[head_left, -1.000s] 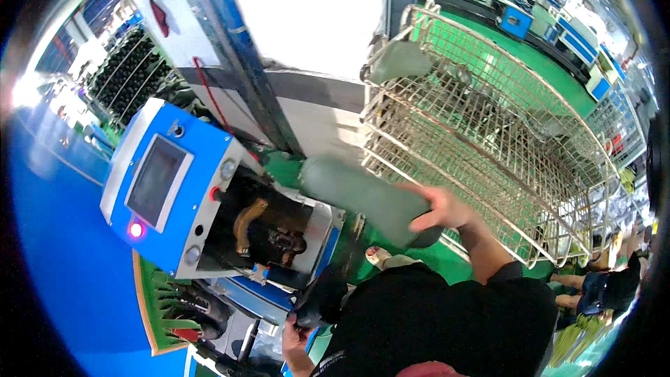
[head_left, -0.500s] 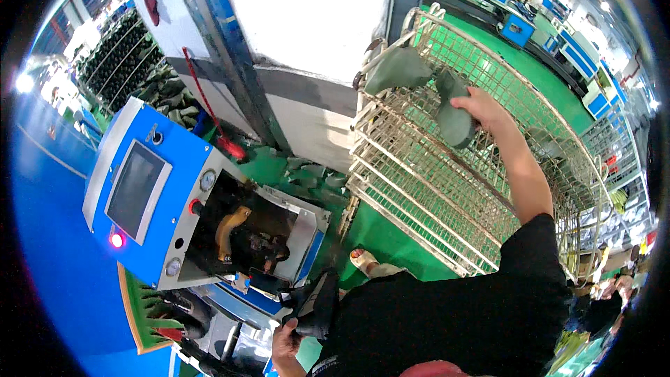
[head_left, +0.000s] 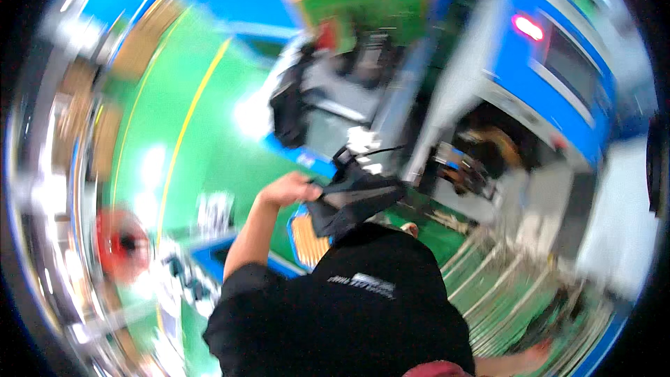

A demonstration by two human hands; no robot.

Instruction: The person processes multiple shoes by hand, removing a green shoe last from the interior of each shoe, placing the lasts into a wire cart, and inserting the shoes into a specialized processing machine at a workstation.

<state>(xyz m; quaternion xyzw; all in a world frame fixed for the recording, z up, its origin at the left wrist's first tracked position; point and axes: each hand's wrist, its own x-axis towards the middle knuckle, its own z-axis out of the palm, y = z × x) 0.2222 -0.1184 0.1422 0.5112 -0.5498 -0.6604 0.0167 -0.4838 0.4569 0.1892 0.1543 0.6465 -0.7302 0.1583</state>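
Observation:
My left hand [head_left: 289, 188] is closed on the edge of a black shoe upper [head_left: 356, 199], which hangs in front of my body. The upper's outline is smeared by motion. At the lower right, my right hand [head_left: 537, 355] reaches out by a wire rack [head_left: 481, 300]; its fingers are too blurred to read. Near that hand a dark shape [head_left: 555, 318] lies on the rack, its kind unclear. Ahead on the right stands a blue machine [head_left: 509, 63] with a screen, a lit red lamp and an open bay that holds a brown curved part [head_left: 499, 143].
A work surface [head_left: 342, 77] with dark shoe pieces stands ahead, backed by a green board [head_left: 405, 7]. Below my left hand is a blue-rimmed tray [head_left: 307, 237] with a ribbed tan inside. On the left are a round red fan-like object [head_left: 122, 244] and a yellow floor line [head_left: 192, 105].
My view has swung left, so the machine and rack now appear on the right. The black upper is raised in my left hand. The grey-green piece my right hand held is no longer discernible.

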